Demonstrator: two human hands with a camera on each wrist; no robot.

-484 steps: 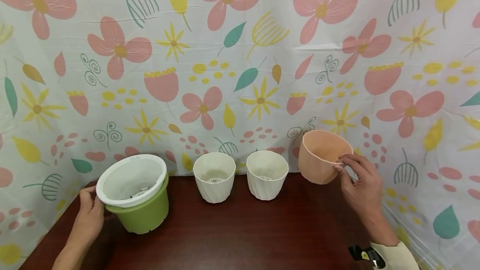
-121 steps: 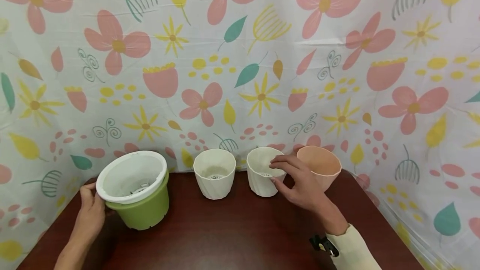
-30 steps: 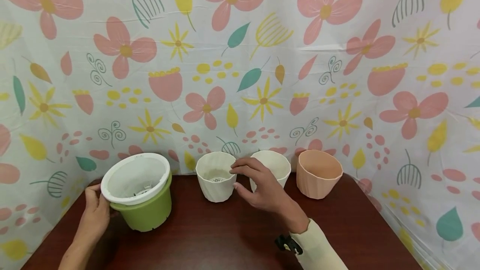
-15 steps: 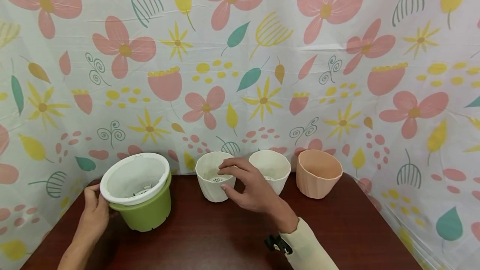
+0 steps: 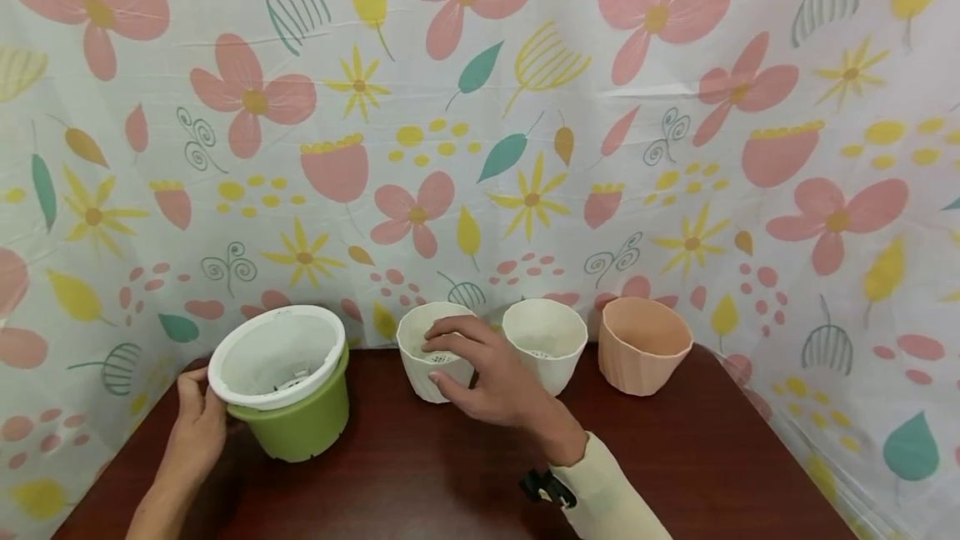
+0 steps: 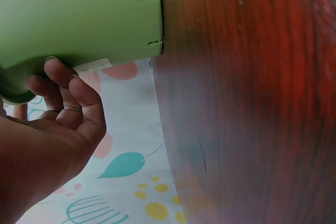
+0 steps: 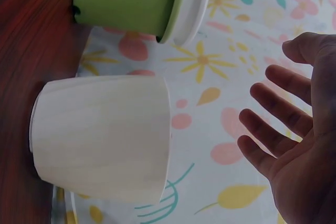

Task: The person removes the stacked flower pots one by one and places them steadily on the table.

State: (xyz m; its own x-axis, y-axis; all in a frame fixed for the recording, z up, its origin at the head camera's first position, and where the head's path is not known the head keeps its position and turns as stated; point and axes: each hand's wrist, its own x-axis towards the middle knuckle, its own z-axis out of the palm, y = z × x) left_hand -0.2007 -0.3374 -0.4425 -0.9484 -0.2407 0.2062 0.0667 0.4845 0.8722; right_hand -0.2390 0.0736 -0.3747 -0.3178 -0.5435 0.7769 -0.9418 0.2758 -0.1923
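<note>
On the left stands a green flower pot with a white pot nested in it, its rim proud of the green one. My left hand holds the side of this pair under the rim; in the left wrist view its fingers curl against the green wall, the thumb mostly hidden. My right hand hovers at the left white fluted pot, fingers relaxed and apart, overlapping its rim in the head view. In the right wrist view that hand stands clear of the white pot, holding nothing.
Another white fluted pot and a peach fluted pot stand to the right in the same row. All rest along the back of a dark reddish-brown table. A floral-printed cloth hangs close behind the row.
The peach pot, earlier raised in my right hand, now stands on the table. My right hand has since moved left, past the right white pot to the left one. My left hand keeps its place.
</note>
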